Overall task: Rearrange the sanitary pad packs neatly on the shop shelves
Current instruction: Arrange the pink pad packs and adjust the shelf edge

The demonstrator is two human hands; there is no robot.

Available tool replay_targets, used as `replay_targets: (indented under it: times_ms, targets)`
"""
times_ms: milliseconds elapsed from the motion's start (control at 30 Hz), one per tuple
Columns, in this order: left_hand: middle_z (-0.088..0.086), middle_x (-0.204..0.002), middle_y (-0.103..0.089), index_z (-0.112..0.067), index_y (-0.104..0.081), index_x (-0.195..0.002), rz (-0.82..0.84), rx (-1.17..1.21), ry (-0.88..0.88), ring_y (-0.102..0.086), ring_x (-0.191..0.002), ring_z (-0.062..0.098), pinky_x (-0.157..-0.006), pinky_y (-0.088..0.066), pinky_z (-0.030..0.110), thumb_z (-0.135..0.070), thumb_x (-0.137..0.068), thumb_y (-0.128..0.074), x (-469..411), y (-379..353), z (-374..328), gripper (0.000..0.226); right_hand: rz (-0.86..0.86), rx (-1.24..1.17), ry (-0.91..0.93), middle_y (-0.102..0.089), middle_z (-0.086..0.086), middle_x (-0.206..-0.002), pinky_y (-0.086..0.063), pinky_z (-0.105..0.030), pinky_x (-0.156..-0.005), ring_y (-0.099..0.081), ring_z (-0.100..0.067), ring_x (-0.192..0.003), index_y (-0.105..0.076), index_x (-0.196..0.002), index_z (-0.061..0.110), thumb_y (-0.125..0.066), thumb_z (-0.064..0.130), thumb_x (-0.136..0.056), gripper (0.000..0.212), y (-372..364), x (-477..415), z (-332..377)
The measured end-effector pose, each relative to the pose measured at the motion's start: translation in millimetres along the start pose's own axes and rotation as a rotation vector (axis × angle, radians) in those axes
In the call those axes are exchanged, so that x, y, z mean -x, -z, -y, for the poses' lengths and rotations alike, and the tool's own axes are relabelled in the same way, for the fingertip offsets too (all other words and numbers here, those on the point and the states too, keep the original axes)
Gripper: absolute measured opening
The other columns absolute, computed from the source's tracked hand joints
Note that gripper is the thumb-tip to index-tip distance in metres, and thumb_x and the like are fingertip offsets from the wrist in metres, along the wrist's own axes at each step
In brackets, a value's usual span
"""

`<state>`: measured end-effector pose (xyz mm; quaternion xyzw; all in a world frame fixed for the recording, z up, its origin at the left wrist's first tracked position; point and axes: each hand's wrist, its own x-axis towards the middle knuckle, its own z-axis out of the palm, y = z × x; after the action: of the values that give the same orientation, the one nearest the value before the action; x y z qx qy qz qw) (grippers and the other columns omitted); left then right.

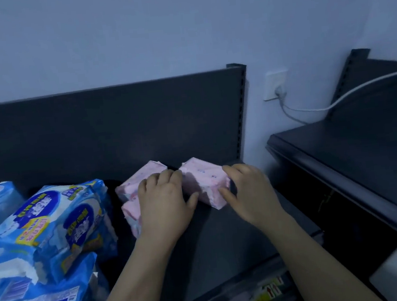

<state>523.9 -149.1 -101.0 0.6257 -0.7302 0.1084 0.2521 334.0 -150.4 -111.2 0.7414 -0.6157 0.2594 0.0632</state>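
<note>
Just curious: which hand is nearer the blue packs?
Left. The left hand grips the left pink pack, right beside the blue packs; the right hand grips the right pink pack, farther away.

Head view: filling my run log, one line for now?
left hand on left pack | right hand grips right pack | blue packs piled left

You face a pale bluish wall [131,34] at 12 o'clock, in dim, cool light. Below it stands a dark shelf back panel [92,127], ending in a slotted upright [242,121] at 1 o'clock. At 2 o'clock, a white socket [275,84] holds a white cable [334,101] that crosses a 2nd dark shelf unit [351,149].
</note>
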Motion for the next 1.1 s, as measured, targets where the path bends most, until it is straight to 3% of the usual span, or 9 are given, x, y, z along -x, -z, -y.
replay_targets:
  times_ms: [100,167,300,433,600,867,967,1100]
  targets:
    - [0.003,-0.105,-0.067,-0.017,-0.063,-0.115,0.038,0.137,-0.098,-0.060,-0.097,0.030,-0.086,-0.043,0.041,-0.040,-0.071,-0.074,8.5,-3.0,-29.8,0.051,-0.031,0.048,-0.103,-0.065,-0.010,-0.109,-0.047,-0.044,-0.089,-0.060,-0.032,-0.101,-0.061,-0.121,0.012,-0.071,0.033,-0.081,0.047,12.8,28.9,-17.3]
    - [0.005,-0.105,-0.068,-0.014,-0.064,-0.116,0.052,0.181,-0.161,-0.062,-0.095,0.032,-0.084,-0.046,0.042,-0.039,-0.072,-0.075,15.3,-7.1,-50.1,0.052,-0.009,0.071,-0.162,-0.064,-0.008,-0.113,-0.046,-0.043,-0.094,-0.058,-0.029,-0.106,-0.058,-0.125,0.015,-0.066,0.037,-0.085,0.046,24.0,51.5,-30.3]
    - [0.009,-0.113,-0.066,-0.010,-0.061,-0.124,0.104,0.272,-0.293,-0.061,-0.100,0.034,-0.087,-0.047,0.044,-0.041,-0.079,-0.071,31.6,-17.2,-97.4,0.055,-0.013,0.091,-0.324,-0.056,-0.005,-0.130,-0.033,-0.038,-0.107,-0.048,-0.024,-0.123,-0.048,-0.138,0.018,-0.057,0.040,-0.093,0.051,54.8,102.4,-57.5]
    - [0.007,-0.120,-0.063,-0.012,-0.057,-0.130,0.149,0.361,-0.452,-0.059,-0.106,0.029,-0.092,-0.045,0.042,-0.046,-0.085,-0.065,54.9,-13.7,-161.9,0.056,-0.082,0.136,-0.472,-0.059,-0.007,-0.128,-0.039,-0.040,-0.104,-0.052,-0.026,-0.119,-0.051,-0.137,0.015,-0.061,0.038,-0.091,0.052,92.9,162.5,-84.0]
    - [0.008,-0.113,-0.066,-0.010,-0.062,-0.123,0.182,0.484,-0.628,-0.062,-0.099,0.029,-0.086,-0.048,0.042,-0.041,-0.081,-0.071,101.4,0.9,-259.1,0.053,-0.117,0.254,-0.653,-0.055,0.001,-0.132,-0.032,-0.032,-0.107,-0.047,-0.019,-0.122,-0.046,-0.140,0.021,-0.053,0.043,-0.094,0.052,158.7,254.0,-116.6]
    - [0.008,-0.102,-0.069,-0.009,-0.067,-0.111,0.296,0.664,-0.897,-0.065,-0.087,0.031,-0.076,-0.053,0.044,-0.042,-0.076,-0.075,232.5,50.2,-418.9,0.049,-0.214,0.434,-0.939,-0.064,-0.004,-0.120,-0.040,-0.040,-0.100,-0.056,-0.028,-0.114,-0.057,-0.131,0.018,-0.065,0.035,-0.086,0.049,279.0,438.1,-147.6]
    - [0.008,-0.100,-0.069,-0.009,-0.068,-0.110,0.301,0.704,-0.988,-0.065,-0.086,0.033,-0.075,-0.053,0.044,-0.039,-0.072,-0.078,290.9,74.8,-473.3,0.049,-0.227,0.482,-1.047,-0.062,-0.004,-0.125,-0.038,-0.039,-0.102,-0.054,-0.028,-0.118,-0.055,-0.133,0.018,-0.064,0.036,-0.088,0.050,319.5,516.5,-151.4]
    - [0.000,-0.127,-0.059,-0.017,-0.055,-0.133,0.360,0.812,-1.091,-0.055,-0.115,0.025,-0.098,-0.041,0.039,-0.046,-0.087,-0.062,372.6,110.0,-537.9,0.056,-0.248,0.564,-1.181,-0.058,-0.002,-0.131,-0.035,-0.037,-0.105,-0.050,-0.025,-0.123,-0.050,-0.138,0.019,-0.059,0.040,-0.091,0.052,369.0,614.3,-149.3]
